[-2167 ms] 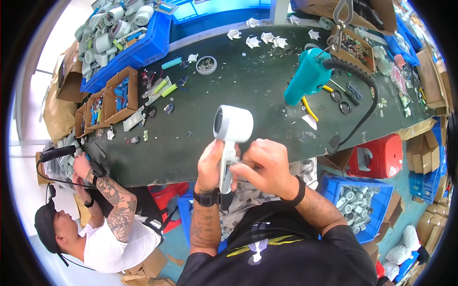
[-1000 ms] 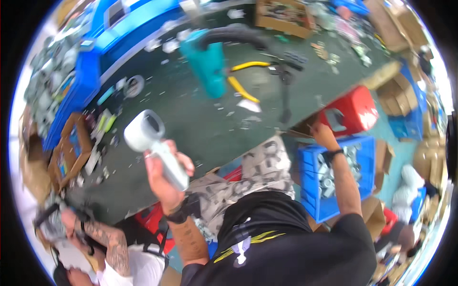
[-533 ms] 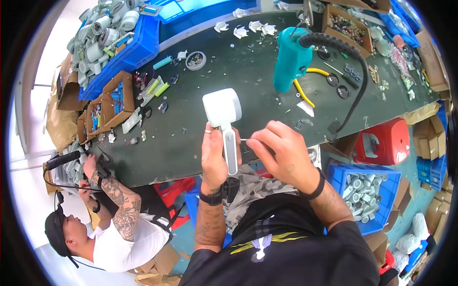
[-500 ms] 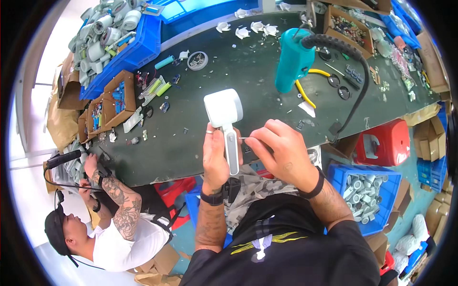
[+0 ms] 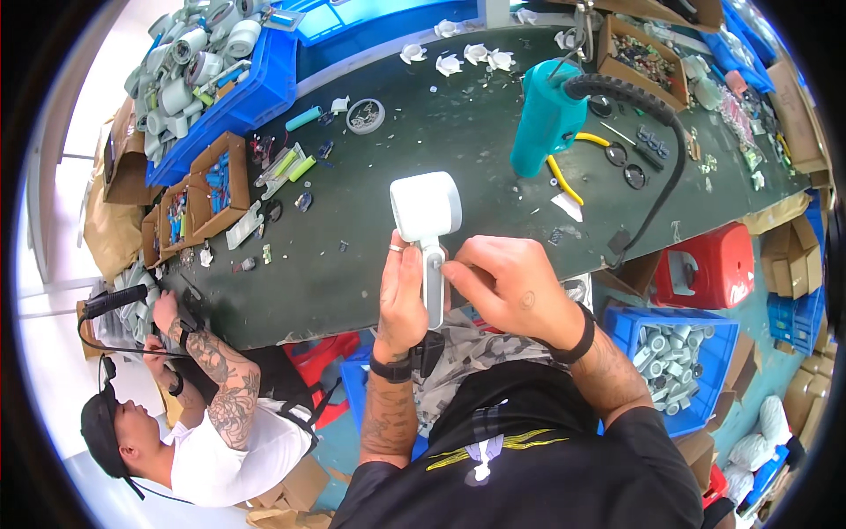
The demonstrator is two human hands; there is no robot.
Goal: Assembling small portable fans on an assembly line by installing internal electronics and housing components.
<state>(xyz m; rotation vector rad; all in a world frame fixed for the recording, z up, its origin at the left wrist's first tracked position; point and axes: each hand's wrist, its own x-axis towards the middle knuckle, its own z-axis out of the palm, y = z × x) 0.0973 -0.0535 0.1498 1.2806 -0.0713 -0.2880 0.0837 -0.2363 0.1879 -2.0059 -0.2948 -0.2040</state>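
A white handheld fan [image 5: 423,204] with a round drum-shaped head and a slim grey-edged handle stands upright over the front of the bench. My left hand [image 5: 402,304] is closed around its handle from the left, fingers behind it. From the right, my right hand [image 5: 520,286] is pinched, its fingertips against the upper handle beside the small button. Whatever lies between those fingertips is hidden. A teal power tool [image 5: 548,119] with a thick black cable hangs beyond my right hand.
Yellow-handled pliers [image 5: 566,181] lie behind the teal tool. Boxes of batteries [image 5: 218,181] and a blue crate [image 5: 264,84] of grey parts stand left; a co-worker [image 5: 220,423] sits there. White fan blades [image 5: 449,64] line the back. A blue bin [image 5: 718,353] and red stool [image 5: 718,269] are at right.
The fan has shifted slightly right and toward me. My right fingertips have closed in on the handle; the thin metal piece that stuck out of them no longer shows.
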